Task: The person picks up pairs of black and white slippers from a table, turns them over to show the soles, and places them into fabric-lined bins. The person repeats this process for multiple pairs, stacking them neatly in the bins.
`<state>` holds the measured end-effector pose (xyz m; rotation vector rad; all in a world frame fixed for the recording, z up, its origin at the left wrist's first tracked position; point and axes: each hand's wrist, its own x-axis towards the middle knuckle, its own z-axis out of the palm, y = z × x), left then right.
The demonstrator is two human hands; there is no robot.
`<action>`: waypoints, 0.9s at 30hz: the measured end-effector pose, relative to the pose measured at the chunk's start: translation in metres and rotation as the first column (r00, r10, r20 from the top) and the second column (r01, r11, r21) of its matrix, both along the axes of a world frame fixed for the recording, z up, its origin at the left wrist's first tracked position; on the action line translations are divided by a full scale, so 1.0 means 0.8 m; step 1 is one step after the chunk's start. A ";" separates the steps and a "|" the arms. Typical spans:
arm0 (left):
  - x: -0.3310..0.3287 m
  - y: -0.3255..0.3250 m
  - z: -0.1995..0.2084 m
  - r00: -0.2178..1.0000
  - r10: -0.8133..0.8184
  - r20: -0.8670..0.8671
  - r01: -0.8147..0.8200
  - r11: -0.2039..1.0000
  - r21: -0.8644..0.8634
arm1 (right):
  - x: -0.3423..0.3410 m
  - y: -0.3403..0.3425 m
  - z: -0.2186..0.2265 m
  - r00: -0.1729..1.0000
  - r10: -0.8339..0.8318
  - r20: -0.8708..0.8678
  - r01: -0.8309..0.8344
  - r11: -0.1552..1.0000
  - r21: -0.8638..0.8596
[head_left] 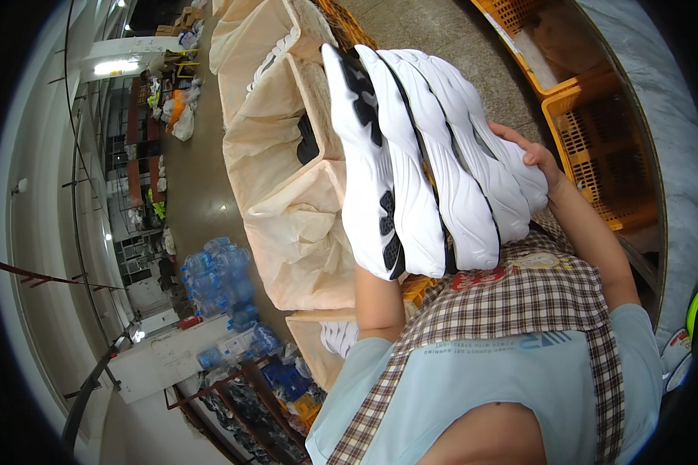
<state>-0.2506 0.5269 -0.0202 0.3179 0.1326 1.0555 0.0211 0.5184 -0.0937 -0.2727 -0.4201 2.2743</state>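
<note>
A row of white shoe soles [454, 159], the nearest one marked with black patches, stands packed side by side in front of the apron. The right hand [544, 160] is clamped on its right end; the left forearm [380, 304] runs up behind the other end, and the left hand is hidden there (so I cannot tell how it grips).

To the left lie cream cloth-lined bins. The far bin [240, 39] holds white pieces [271, 62], the second bin [248, 128] has something black [308, 141] inside (too dark to identify), and the third bin [287, 232] shows its crumpled lining. In the nearest bin [314, 364], more white soles [337, 337] lie close to the left forearm.

On the right are two orange crates with slotted walls: the upper crate [520, 12] contains something pale, and the lower crate [605, 155] adjoins it.
</note>
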 end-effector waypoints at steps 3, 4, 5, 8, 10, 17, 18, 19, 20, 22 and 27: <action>-0.008 -0.010 0.013 0.991 0.004 -0.135 -0.010 0.999 -0.043 | -0.010 -0.003 -0.007 0.999 0.040 0.003 -0.040 0.997 -0.059; -0.009 -0.015 0.014 0.989 0.009 -0.149 -0.018 0.998 -0.061 | -0.012 -0.004 -0.008 0.998 0.055 -0.036 -0.059 0.992 -0.115; -0.010 -0.020 0.014 0.989 0.013 -0.150 -0.025 0.997 -0.074 | -0.014 -0.004 -0.010 0.997 0.062 -0.056 -0.068 0.989 -0.130; -0.012 -0.037 0.005 0.995 0.048 -0.090 -0.058 0.992 -0.108 | -0.023 -0.004 -0.011 0.988 0.088 -0.128 -0.108 0.981 -0.159; -0.011 -0.047 -0.005 0.995 0.099 -0.014 -0.100 0.989 -0.106 | -0.027 -0.004 -0.010 0.978 0.083 -0.189 -0.120 0.974 -0.191; -0.004 -0.066 -0.040 0.920 0.375 0.114 -0.376 0.926 -0.008 | -0.031 -0.010 -0.012 0.953 0.093 -0.287 -0.170 0.952 -0.254; -0.007 -0.070 -0.041 0.913 0.395 0.105 -0.397 0.918 -0.001 | -0.033 -0.011 -0.015 0.950 0.100 -0.296 -0.186 0.942 -0.278; -0.008 -0.073 -0.040 0.908 0.402 0.114 -0.404 0.915 -0.007 | -0.036 -0.011 -0.016 0.946 0.106 -0.306 -0.202 0.932 -0.300; -0.011 -0.078 -0.038 0.898 0.417 0.139 -0.424 0.905 0.026 | -0.040 -0.012 -0.019 0.916 0.146 -0.374 -0.243 0.943 -0.228; -0.016 -0.089 -0.031 0.898 0.440 0.028 -0.440 0.898 0.023 | -0.046 -0.014 -0.021 0.913 0.162 -0.375 -0.263 0.936 -0.236; -0.024 -0.117 -0.002 0.760 0.540 -0.362 -0.535 0.836 0.124 | -0.060 -0.013 -0.016 0.910 0.215 -0.355 -0.297 0.935 -0.194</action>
